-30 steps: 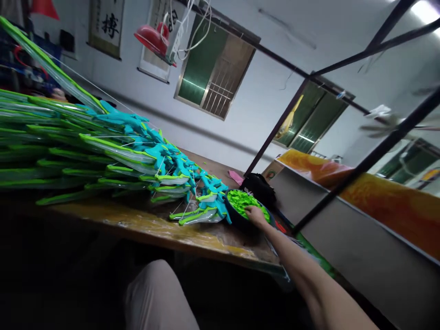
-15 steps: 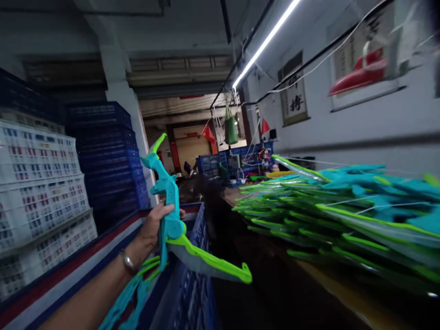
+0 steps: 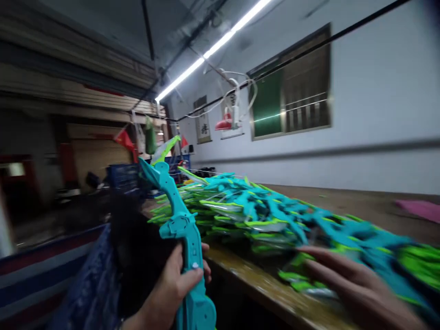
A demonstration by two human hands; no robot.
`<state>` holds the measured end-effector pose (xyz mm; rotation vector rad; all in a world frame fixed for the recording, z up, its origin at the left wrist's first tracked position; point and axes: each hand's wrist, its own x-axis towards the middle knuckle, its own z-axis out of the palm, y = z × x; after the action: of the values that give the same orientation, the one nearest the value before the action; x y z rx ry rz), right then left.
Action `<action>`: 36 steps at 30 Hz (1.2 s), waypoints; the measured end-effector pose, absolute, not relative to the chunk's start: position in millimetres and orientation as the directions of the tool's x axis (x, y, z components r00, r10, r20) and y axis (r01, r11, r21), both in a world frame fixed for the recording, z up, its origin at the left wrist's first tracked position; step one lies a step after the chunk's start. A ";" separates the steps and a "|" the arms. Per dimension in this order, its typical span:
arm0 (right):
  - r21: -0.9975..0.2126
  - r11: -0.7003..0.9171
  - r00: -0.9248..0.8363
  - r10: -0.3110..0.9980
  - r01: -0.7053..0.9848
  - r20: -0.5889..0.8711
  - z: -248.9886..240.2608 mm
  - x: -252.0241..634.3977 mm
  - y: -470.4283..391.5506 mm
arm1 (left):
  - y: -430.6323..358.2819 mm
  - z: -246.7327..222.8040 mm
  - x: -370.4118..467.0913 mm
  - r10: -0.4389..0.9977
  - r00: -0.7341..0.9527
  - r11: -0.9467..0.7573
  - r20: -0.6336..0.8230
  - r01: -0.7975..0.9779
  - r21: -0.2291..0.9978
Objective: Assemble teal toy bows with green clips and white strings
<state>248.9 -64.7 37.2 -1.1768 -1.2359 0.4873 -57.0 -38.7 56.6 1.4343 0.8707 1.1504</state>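
My left hand (image 3: 175,284) grips a teal and lime toy bow (image 3: 184,233) by its handle and holds it upright in front of the table edge. My right hand (image 3: 350,282), blurred by motion, reaches with spread fingers over the near end of a big pile of teal and green toy bows (image 3: 261,215) lying on the wooden table (image 3: 347,199). I cannot tell whether that hand touches the pile or holds anything.
A blue crate (image 3: 92,288) stands low at the left beside a striped ledge. A pink piece (image 3: 419,208) lies at the table's far right. A red tool (image 3: 225,123) hangs on cables above the table. Blue crates stand far back.
The view has swung from the left aisle back toward the table. My left hand has brought the bow up close to the table. My right hand has come into view over the pile.
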 end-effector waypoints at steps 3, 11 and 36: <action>-0.951 0.266 0.120 0.961 -0.160 0.249 48.3 210.2 -88.6 | -49.4 29.9 -31.5 0.922 0.363 -0.165 0.135 0.053 0.985; -0.878 0.235 0.036 0.969 -0.417 0.242 52.0 136.8 -87.9 | -75.4 26.6 -35.5 0.882 0.471 0.076 -0.011 -0.120 0.990; -0.624 0.662 -0.240 0.741 0.415 0.627 37.8 93.4 -56.3 | -61.7 20.5 -84.5 0.906 0.419 0.149 -0.066 -0.168 0.974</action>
<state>93.4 -56.3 37.8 -0.9126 -1.8705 0.4050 -84.5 -61.7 20.5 1.1582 0.8097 0.9072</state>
